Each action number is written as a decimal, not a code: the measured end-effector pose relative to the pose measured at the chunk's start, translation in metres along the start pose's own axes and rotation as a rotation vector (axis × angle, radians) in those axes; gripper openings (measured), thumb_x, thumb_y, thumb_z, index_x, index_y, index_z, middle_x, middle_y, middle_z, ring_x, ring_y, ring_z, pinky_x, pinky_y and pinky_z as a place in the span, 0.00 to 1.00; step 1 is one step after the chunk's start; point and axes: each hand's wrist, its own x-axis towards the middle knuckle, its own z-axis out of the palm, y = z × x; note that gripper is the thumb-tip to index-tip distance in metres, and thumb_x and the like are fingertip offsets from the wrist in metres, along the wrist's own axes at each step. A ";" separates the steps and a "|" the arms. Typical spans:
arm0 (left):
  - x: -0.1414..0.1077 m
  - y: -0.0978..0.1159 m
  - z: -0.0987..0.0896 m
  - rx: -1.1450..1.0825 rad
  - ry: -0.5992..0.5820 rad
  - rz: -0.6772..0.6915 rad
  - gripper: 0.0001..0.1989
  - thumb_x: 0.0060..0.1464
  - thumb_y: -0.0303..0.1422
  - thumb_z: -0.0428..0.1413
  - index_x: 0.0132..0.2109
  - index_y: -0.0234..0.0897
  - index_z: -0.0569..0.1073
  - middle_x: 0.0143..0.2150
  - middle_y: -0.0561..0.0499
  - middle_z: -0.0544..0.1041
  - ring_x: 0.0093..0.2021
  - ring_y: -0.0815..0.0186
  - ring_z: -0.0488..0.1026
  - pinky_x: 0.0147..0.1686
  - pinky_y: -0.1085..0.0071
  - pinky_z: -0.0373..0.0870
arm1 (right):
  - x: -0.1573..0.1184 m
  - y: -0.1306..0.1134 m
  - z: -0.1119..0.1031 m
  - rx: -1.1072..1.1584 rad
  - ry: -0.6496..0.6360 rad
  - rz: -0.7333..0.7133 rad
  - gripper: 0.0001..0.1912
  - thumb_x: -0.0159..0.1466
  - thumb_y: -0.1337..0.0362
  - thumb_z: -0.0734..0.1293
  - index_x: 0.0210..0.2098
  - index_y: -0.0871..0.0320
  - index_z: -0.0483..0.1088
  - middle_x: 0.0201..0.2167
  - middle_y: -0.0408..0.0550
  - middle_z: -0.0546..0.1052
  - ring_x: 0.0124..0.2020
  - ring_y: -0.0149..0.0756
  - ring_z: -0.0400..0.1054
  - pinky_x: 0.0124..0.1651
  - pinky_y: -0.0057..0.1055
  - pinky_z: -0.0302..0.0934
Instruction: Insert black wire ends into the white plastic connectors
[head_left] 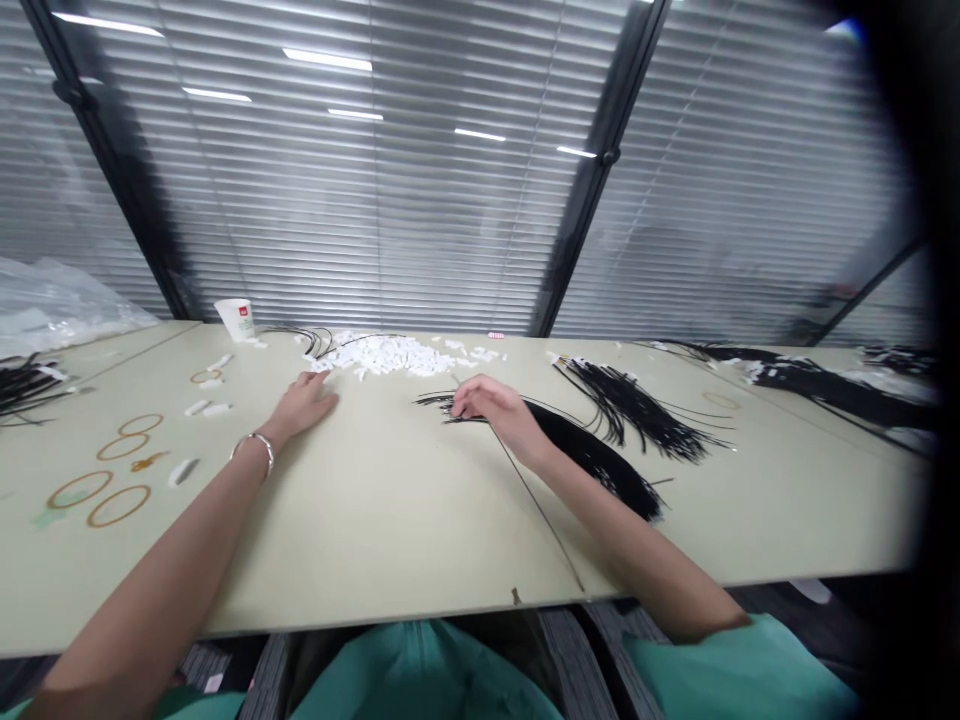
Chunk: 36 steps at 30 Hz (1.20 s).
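Here, one black wire [537,501] slants across the bench [360,540] from your right hand [504,415], whose fingers pinch its far end. Beside that hand lies a bundle of black wires [596,458]. Your left hand [301,407] rests open at the edge of the white pieces [397,355]; a paper cup [235,321] stands beyond it.

pale table [390,500] | slatted blinds [450,220] | dark posts [578,230] | bright white light strips [328,59]

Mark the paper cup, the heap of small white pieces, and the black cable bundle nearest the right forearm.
Paper cup [235,325]: head view, on its side wall.
Heap of small white pieces [394,354]: head view, middle of the heap.
Black cable bundle [600,461]: head view, curved middle of the strands.
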 end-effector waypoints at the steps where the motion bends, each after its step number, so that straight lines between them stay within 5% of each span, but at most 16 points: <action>1: -0.001 0.001 -0.001 -0.009 0.015 -0.003 0.31 0.53 0.45 0.45 0.61 0.32 0.58 0.59 0.42 0.59 0.56 0.57 0.60 0.58 0.64 0.55 | 0.001 -0.002 -0.006 0.074 0.049 0.008 0.14 0.69 0.58 0.56 0.44 0.63 0.63 0.39 0.52 0.69 0.43 0.33 0.65 0.48 0.29 0.59; 6: -0.006 0.009 -0.010 -0.055 0.040 0.032 0.21 0.54 0.40 0.44 0.48 0.32 0.71 0.50 0.42 0.67 0.49 0.60 0.66 0.56 0.66 0.59 | 0.001 -0.004 -0.037 0.399 0.052 0.061 0.23 0.65 0.63 0.60 0.58 0.57 0.54 0.58 0.49 0.53 0.58 0.36 0.52 0.58 0.34 0.55; 10: -0.017 0.034 -0.019 -0.101 0.003 0.099 0.17 0.53 0.40 0.46 0.43 0.36 0.73 0.44 0.45 0.72 0.46 0.60 0.68 0.51 0.65 0.63 | 0.001 0.012 -0.043 0.412 0.085 0.196 0.22 0.66 0.62 0.59 0.58 0.55 0.53 0.61 0.45 0.48 0.60 0.32 0.50 0.58 0.29 0.57; 15: -0.054 0.110 -0.029 -0.369 -0.132 0.289 0.11 0.53 0.39 0.50 0.39 0.39 0.72 0.39 0.51 0.74 0.39 0.69 0.70 0.39 0.74 0.66 | -0.002 0.033 -0.020 0.404 0.073 0.343 0.21 0.66 0.53 0.61 0.53 0.59 0.62 0.47 0.51 0.65 0.43 0.30 0.63 0.40 0.22 0.61; 20: -0.087 0.172 -0.030 -0.743 -0.334 0.355 0.14 0.49 0.37 0.56 0.41 0.35 0.66 0.36 0.50 0.73 0.33 0.73 0.69 0.32 0.77 0.66 | -0.009 0.045 0.013 0.114 -0.001 0.235 0.18 0.60 0.54 0.67 0.37 0.66 0.71 0.32 0.48 0.68 0.29 0.26 0.59 0.31 0.19 0.52; 27: -0.088 0.166 -0.020 -0.941 -0.478 0.362 0.20 0.48 0.34 0.57 0.47 0.35 0.61 0.40 0.47 0.73 0.38 0.71 0.71 0.41 0.70 0.69 | -0.015 0.054 0.028 0.053 -0.013 0.141 0.19 0.61 0.52 0.66 0.39 0.65 0.68 0.34 0.48 0.68 0.33 0.30 0.62 0.39 0.24 0.58; 36: -0.091 0.173 -0.025 -0.926 -0.489 0.380 0.15 0.49 0.34 0.56 0.43 0.35 0.64 0.38 0.48 0.73 0.36 0.72 0.71 0.36 0.74 0.67 | -0.019 0.048 0.032 -0.014 0.009 0.072 0.16 0.63 0.55 0.64 0.39 0.64 0.67 0.33 0.47 0.68 0.34 0.29 0.61 0.39 0.23 0.57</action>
